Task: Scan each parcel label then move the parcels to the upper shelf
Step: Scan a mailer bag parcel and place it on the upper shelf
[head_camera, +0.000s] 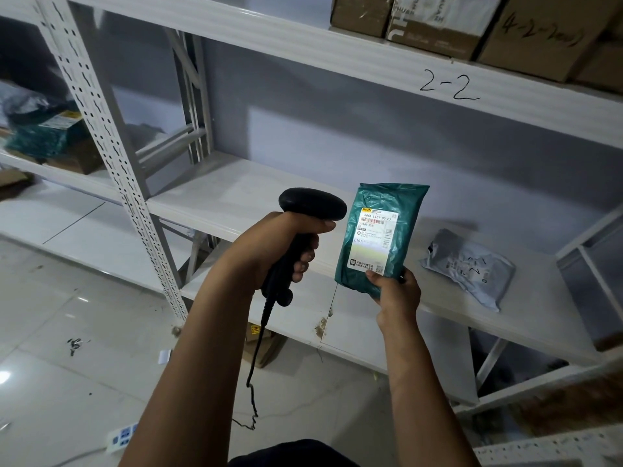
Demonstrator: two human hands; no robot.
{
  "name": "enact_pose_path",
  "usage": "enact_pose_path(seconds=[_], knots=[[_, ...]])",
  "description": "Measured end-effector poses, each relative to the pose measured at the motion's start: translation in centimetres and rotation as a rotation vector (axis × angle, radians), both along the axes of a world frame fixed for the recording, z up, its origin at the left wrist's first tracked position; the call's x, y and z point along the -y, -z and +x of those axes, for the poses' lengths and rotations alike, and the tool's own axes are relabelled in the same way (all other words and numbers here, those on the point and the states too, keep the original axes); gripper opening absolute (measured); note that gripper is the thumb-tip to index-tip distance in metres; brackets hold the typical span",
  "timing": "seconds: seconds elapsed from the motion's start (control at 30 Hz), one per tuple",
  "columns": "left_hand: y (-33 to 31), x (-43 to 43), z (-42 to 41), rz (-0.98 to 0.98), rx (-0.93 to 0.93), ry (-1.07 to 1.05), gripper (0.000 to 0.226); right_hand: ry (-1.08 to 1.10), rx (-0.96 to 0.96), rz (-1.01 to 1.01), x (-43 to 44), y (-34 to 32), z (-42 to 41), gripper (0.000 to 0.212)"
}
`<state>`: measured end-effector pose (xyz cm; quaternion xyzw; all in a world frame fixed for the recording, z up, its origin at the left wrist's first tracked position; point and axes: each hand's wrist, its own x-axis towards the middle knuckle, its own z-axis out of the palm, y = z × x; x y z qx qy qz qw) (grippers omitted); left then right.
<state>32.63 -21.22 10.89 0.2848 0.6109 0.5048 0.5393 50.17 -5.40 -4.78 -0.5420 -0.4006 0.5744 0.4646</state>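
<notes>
My left hand (pixel 276 251) grips the handle of a black barcode scanner (pixel 312 205), whose head points right at a green plastic parcel (pixel 401 214). My right hand (pixel 396 291) holds that parcel upright by its bottom edge, with its white label (pixel 374 242) facing me and a red scan line across the barcode. A grey plastic parcel (pixel 468 267) lies flat on the lower shelf (pixel 242 193) to the right. The upper shelf (pixel 337 52), marked "2-2", runs above and carries cardboard boxes (pixel 438 25) at the right.
A perforated white upright post (pixel 111 156) stands at the left. Behind it, a neighbouring shelf holds green and brown parcels (pixel 47 136). The scanner's coiled cable (pixel 254 365) hangs to the tiled floor, where a power strip (pixel 121 436) lies. A cardboard box (pixel 263 345) sits under the shelf.
</notes>
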Motion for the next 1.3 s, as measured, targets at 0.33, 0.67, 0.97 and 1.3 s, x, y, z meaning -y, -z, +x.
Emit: enact_pose_path(seconds=[0.33, 0.67, 0.97, 1.3], knots=[[0.0, 0.0, -0.3, -0.005, -0.001, 0.007, 0.035, 0.002, 0.013, 0.0, 0.1, -0.4, -0.1, 0.048], [0.0, 0.1, -0.4, 0.0, -0.007, -0.001, 0.035, -0.004, 0.001, -0.002, 0.2, -0.9, -0.9, 0.049], [0.0, 0.4, -0.4, 0.045, -0.017, -0.025, 0.033, -0.047, 0.008, 0.041, 1.2, -1.6, -1.3, 0.051], [0.1, 0.8, -0.5, 0.047, -0.015, -0.035, 0.033, -0.079, -0.006, 0.069, 2.2, -1.8, -1.4, 0.047]])
